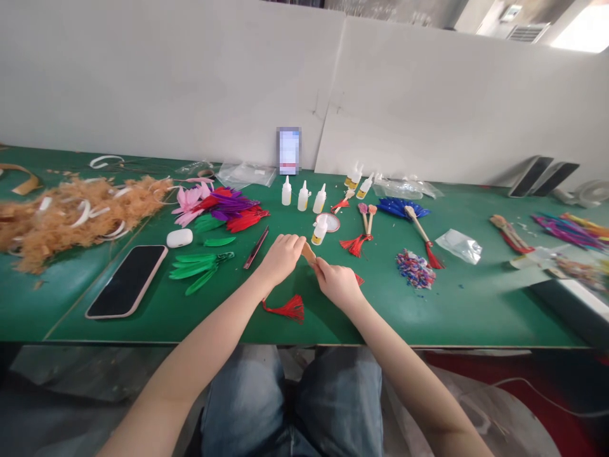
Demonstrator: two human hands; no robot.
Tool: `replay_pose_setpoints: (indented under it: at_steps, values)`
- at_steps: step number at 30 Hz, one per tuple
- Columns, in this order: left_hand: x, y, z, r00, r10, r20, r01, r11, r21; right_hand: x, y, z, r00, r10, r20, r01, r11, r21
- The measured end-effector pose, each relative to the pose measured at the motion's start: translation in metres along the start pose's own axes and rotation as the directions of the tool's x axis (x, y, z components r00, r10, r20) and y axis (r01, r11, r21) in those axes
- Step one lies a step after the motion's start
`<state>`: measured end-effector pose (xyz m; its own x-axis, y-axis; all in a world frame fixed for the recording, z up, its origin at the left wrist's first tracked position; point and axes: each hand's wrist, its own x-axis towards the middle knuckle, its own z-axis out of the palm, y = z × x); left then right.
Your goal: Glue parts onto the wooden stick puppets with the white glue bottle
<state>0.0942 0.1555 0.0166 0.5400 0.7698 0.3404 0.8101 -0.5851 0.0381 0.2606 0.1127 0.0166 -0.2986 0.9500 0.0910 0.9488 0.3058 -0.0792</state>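
My left hand [284, 259] and my right hand [335, 280] meet over the green table. Between them is a small tan wooden piece [309, 254], pinched at one end by the fingers of each hand; much of it is hidden. Under my left wrist a red tassel [289, 308] spreads on the table, its upper end hidden by the arm. A bit of red fringe [359, 279] shows behind my right hand. Just beyond the hands, a small white glue bottle [320, 230] with a yellow label stands at the round white lid [334, 222]. Tweezers [256, 247] lie left of my left hand.
Several glue bottles [303, 197] stand farther back before a propped phone [288, 151]. Green feathers [194, 266], a black-screened phone [127, 281] and tan fluff [71, 209] lie left. Rightward are tasselled sticks [368, 222], a blue feather fan [402, 207] and colourful bits [415, 269].
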Motion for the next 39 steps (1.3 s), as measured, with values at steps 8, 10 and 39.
replay_pose_setpoints:
  at_steps: [8,10,39]
  values:
    - [0.001,0.011,0.005,0.992,-0.102,-0.068,0.101,0.995,-0.025,-0.006,-0.009,-0.017,0.997,0.069,0.042,-0.066,0.996,-0.062]
    - [0.001,0.016,0.004,0.987,-0.133,-0.095,0.129,0.99,-0.049,-0.008,-0.01,-0.019,0.996,0.081,0.027,-0.079,0.995,-0.053]
    - [0.001,-0.002,-0.027,0.883,-0.04,0.468,0.392,-0.485,-0.782,0.02,0.043,-0.036,0.893,0.362,-0.267,-0.123,0.768,0.629]
